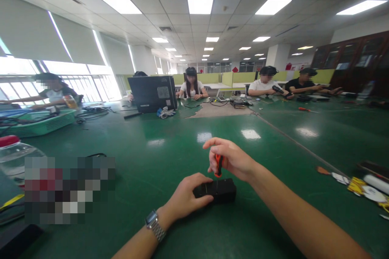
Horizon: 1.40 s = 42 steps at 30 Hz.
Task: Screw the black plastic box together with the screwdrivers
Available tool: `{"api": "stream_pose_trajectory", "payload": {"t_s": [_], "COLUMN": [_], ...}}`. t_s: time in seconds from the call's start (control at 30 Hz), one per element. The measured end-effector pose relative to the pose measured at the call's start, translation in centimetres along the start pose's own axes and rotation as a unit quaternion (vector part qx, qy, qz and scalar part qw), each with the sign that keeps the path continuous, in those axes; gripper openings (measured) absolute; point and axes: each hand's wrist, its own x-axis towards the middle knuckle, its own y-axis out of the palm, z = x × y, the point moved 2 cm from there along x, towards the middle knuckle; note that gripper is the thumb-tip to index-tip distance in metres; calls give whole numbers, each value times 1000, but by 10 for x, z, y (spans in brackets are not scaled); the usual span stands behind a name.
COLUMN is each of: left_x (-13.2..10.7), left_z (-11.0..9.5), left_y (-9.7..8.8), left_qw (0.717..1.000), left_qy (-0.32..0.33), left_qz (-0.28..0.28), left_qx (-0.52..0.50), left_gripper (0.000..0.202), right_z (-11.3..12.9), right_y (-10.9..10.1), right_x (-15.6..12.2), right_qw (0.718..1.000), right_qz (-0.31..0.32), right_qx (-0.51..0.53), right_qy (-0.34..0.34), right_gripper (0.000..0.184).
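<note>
A black box-shaped device [226, 191] lies on the green tabletop [182, 145] in front of me. My left hand [191, 194] is closed around its left end, thumb on the near side and fingers over the far side. Above the device, my right hand [229, 156] holds a screwdriver [219, 165] with a red and black handle. The screwdriver stands nearly upright, its thin shaft pointing down at the top of the device. Whether the tip sits in a screw is too small to tell.
At left are a clear jar with a red lid [12, 158] and a green basket [54, 123]. A black computer case [153, 94] and gloves [165, 112] stand further back. Another screwdriver [305, 109] lies at far right. Several people sit around the table.
</note>
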Motion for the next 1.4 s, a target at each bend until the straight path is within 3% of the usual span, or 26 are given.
{"api": "stream_pose_trajectory", "payload": {"t_s": [0.17,0.43,0.53,0.6,0.67,0.77,0.87,0.97,1.03,1.1,1.27,1.4], "left_x": [0,0,-1,-1,0,3,6,8,8,8,10,10], "left_z": [0,0,-1,-1,0,6,15,26,31,34,33,29], "left_y": [0,1,2,3,3,0,-5,-11,-14,-16,-17,-17], "left_qw": [1000,1000,1000,999,998,994,986,978,974,971,967,966], "left_qy": [3,2,3,-2,-14,-49,-94,-131,-150,-165,-196,-201], "left_qz": [0,-1,-6,-16,-33,-68,-103,-129,-143,-153,-158,-159], "left_qx": [-5,2,17,33,49,74,96,98,90,78,47,36], "left_gripper": [33,33,32,32,32,29,26,27,29,30,31,31], "right_z": [2,3,22,39,50,41,3,-38,-52,-49,3,23], "right_y": [-3,2,-13,-40,-78,-139,-182,-196,-195,-190,-163,-135], "right_x": [0,0,-3,-8,-13,-17,-15,-9,-7,-7,-18,-20], "right_qw": [999,999,996,984,943,833,742,708,717,738,829,824], "right_qz": [-44,7,-48,-127,-211,-279,-248,-193,-162,-122,3,72], "right_qx": [-10,18,17,-63,-234,-477,-605,-644,-638,-621,-526,-525], "right_qy": [-15,-31,-70,-106,-110,21,147,217,230,237,188,200], "right_gripper": [19,19,15,14,16,24,35,44,38,28,33,33]}}
